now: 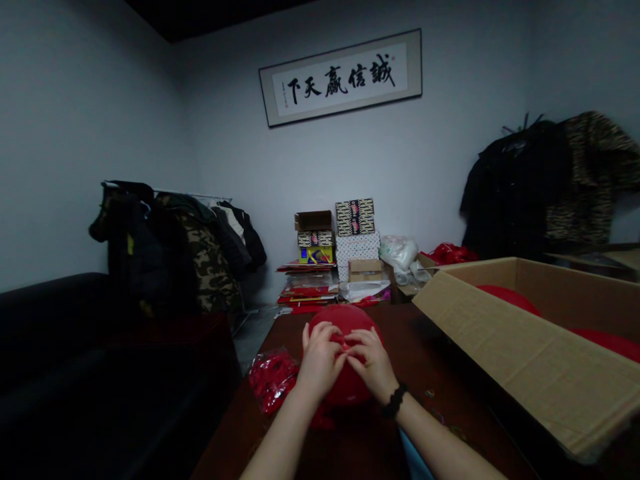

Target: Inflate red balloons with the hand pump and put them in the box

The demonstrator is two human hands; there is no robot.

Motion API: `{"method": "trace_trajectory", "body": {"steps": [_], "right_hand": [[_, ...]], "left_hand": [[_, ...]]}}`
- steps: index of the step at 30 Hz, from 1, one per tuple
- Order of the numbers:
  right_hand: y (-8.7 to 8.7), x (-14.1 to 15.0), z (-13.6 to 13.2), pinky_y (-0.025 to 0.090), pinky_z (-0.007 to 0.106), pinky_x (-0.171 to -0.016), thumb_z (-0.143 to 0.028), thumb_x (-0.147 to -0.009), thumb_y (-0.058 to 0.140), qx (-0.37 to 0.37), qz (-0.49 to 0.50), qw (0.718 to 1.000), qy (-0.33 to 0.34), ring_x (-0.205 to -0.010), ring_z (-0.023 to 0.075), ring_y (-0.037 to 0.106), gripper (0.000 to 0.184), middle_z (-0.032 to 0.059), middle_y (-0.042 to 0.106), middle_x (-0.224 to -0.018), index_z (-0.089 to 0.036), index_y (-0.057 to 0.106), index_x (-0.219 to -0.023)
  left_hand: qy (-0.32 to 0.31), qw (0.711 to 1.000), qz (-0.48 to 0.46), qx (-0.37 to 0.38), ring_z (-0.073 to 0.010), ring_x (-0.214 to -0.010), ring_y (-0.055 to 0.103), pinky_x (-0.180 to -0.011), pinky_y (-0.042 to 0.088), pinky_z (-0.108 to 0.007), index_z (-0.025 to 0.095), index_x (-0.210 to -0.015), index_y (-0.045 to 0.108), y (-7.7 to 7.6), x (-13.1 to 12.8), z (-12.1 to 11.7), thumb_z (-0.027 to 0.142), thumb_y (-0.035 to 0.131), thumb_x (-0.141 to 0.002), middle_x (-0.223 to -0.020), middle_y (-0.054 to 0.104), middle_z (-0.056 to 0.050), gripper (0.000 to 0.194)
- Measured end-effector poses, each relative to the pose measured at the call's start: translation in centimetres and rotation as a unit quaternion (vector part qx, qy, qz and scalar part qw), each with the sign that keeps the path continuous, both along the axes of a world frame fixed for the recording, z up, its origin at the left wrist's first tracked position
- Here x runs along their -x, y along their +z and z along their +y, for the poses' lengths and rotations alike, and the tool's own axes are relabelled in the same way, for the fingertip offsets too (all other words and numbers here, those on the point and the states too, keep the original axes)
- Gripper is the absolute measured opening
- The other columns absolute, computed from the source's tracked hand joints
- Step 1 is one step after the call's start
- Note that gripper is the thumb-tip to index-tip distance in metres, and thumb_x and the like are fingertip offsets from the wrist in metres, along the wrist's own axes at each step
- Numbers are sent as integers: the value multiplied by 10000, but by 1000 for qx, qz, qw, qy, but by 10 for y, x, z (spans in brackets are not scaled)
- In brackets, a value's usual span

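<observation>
A round red lantern-like ball [345,320] rests on the dark brown table [430,360] in front of me. My left hand [320,363] and my right hand [371,363] both lie on its near side, fingers curled and pinching together at a small red part near its middle. A black bead bracelet circles my right wrist. A clear bag of small red pieces [273,380] lies just left of my left hand.
A large open cardboard box [525,347] holding more red balls fills the table's right side. Stacked boxes [355,233], red papers and plastic bags sit against the far wall. Coats hang on a rack [175,247] at left, above a dark sofa.
</observation>
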State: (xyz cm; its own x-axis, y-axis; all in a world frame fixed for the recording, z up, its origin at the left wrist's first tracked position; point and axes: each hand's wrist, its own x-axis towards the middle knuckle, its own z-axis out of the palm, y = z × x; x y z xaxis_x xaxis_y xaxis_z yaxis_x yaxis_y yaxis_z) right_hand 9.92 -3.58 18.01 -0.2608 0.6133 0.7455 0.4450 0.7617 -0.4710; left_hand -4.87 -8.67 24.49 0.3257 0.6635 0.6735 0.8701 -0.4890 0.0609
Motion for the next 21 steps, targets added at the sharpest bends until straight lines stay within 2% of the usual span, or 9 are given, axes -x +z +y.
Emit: {"method": "trace_trajectory", "body": {"steps": [3, 6, 9, 13, 17, 21], "right_hand": [[0, 2, -2, 181, 541, -1081, -241, -764, 585, -1, -1, 1000, -11, -1105, 198, 488, 72, 1, 634, -1056, -285, 640, -777], [0, 3, -4, 196, 544, -1080, -227, -761, 567, -4, 1, 1000, -29, -1111, 204, 483, 60, 28, 613, -1082, -259, 618, -764], [0, 5, -6, 189, 550, -1085, -198, -746, 566, -16, -13, 999, -33, -1120, 210, 479, 77, 31, 604, -1104, -255, 613, -768], [1, 7, -12, 192, 563, -1085, -180, -758, 546, -36, -47, 998, -23, -1141, 216, 468, 110, 37, 595, -1149, -253, 616, -800], [-3, 9, -16, 185, 573, -1087, -150, -753, 542, -55, -69, 996, -25, -1132, 211, 473, 110, 43, 589, -1168, -233, 604, -788], [-4, 10, -17, 179, 564, -1094, -141, -759, 539, -75, -83, 993, -28, -1134, 202, 470, 101, 39, 594, -1156, -222, 593, -786]], "left_hand": [[21, 999, -9, -25, -268, -1119, 467, -1053, 114, -634, 239, -740, 668, 0, -3, -8, 182, 621, -738, -1058, 609, -50, 74], [48, 996, -42, -57, -267, -1146, 456, -1063, 142, -613, 242, -883, 654, -3, -9, -16, 158, 593, -751, -1138, 577, -77, 168], [48, 996, -52, -54, -272, -1147, 458, -1055, 160, -613, 240, -790, 649, -9, -11, -19, 178, 593, -758, -1107, 595, -64, 90], [70, 996, -60, -14, -282, -1138, 462, -1041, 147, -630, 228, -699, 648, -14, -8, -14, 205, 630, -740, -1083, 623, -49, 51], [80, 995, -45, 38, -271, -1120, 472, -1057, 89, -618, 226, -627, 645, -13, -4, -12, 230, 656, -728, -1081, 646, -31, 102], [87, 992, -47, 74, -275, -1149, 462, -1055, 87, -617, 234, -615, 652, -10, -2, -13, 208, 649, -726, -1133, 647, -25, 114]]}}
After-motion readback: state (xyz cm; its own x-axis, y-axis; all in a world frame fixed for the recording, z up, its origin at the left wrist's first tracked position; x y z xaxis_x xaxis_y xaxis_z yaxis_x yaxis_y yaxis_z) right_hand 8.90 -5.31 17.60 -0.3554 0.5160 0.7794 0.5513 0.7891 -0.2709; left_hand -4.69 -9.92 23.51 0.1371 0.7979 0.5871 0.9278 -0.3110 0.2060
